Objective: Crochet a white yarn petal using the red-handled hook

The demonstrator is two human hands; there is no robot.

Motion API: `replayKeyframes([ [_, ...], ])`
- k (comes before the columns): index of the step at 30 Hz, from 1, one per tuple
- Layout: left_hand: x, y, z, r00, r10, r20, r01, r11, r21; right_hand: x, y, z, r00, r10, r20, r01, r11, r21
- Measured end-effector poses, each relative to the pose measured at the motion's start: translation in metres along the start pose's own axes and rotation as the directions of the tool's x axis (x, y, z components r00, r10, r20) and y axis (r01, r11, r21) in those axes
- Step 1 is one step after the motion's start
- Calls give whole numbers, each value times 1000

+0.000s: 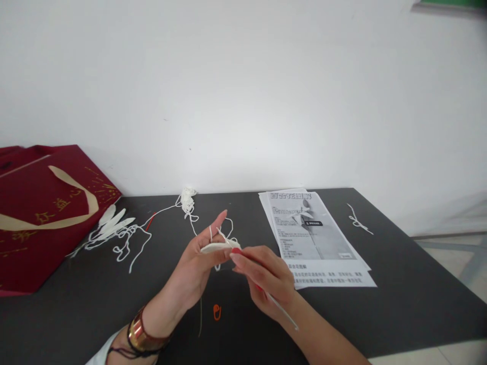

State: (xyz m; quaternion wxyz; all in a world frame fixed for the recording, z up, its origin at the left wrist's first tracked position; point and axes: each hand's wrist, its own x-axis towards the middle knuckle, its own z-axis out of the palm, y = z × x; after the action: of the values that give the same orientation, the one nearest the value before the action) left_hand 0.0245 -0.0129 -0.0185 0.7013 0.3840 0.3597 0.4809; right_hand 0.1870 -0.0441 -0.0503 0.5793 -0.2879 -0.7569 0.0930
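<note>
Between thumb and fingers, my left hand (196, 271) pinches a small white crochet piece (218, 247), with white yarn (211, 233) looped over its raised index finger. My right hand (266, 279) is closed around a crochet hook (281, 309) with a red grip and a metal shaft. The hook's front end meets the crochet piece, where its tip is too small to make out. Below my hands an orange stitch marker (216, 312) lies on the dark table (243, 339).
At the left, several white crocheted petals (112, 223) with loose yarn tails lie by a dark red gift bag (41, 203). A bundle of white yarn (187, 200) is near the wall. Printed sheets (315, 233) and a short knotted yarn piece (357, 223) lie at the right.
</note>
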Motion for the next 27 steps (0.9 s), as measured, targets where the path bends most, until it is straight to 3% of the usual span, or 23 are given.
replayKeyframes([
  [3,3,5,-7,995,-64,79,68,997,-43,5,1,-2,969,244,-45,-230,950,213],
  [5,5,8,-12,982,-112,152,124,990,-72,8,3,-1,902,429,-42,-375,828,417],
  [8,6,12,-18,958,-154,240,181,979,-93,10,5,-1,825,565,13,-446,637,629],
  [12,4,16,-21,954,-131,272,162,982,-96,12,7,-7,809,586,44,-442,557,703],
  [27,2,27,-26,912,-146,384,193,977,-86,19,9,-24,843,527,107,-425,530,734],
])
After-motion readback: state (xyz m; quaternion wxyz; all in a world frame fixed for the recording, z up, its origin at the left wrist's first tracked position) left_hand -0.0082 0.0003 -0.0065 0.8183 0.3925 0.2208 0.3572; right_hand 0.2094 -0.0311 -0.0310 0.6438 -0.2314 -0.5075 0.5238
